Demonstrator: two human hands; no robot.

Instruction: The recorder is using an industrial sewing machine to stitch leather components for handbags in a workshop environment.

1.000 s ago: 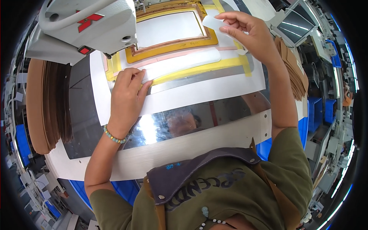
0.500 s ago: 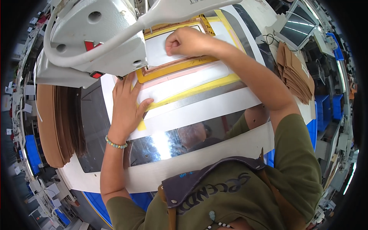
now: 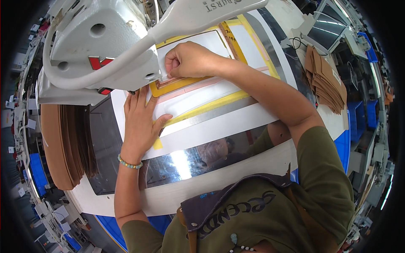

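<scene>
Since the picture of half a second back, I am seeing the right hand (image 3: 190, 59) moving from over the middle of the white, flat rectangular panel (image 3: 206, 40) to its lower left corner, while the left hand (image 3: 139, 122) is keeping to nearly the same spot and the view itself is swinging slightly. From my distance I am judging that everything is turning on that corner: the yellow-and-brown rectangular frame (image 3: 177, 87) is bordering the panel, its long axis is running left to right and rising toward the right, and its near left corner is lying just below and left of the right fingertips, with the left fingers resting just outside it. Both hands are therefore working close to it, the right from inside the border, the left from outside. The right hand is curling its fingers inward, thumb and forefinger meeting in a pinch low over the panel; I am not managing to tell whether anything thin is sitting between them. The left hand is lying palm down and spread, its fingers reaching under the edge of the white metal machine head (image 3: 122, 25) and its thumb pointing right, by the yellow tape strip (image 3: 206, 109). Below the frame, a long white strip with a rounded end (image 3: 202, 99) is lying nearly alongside it, and a mirror-bright steel plate (image 3: 181, 164) is covering part of the pale tabletop (image 3: 164, 196).
</scene>
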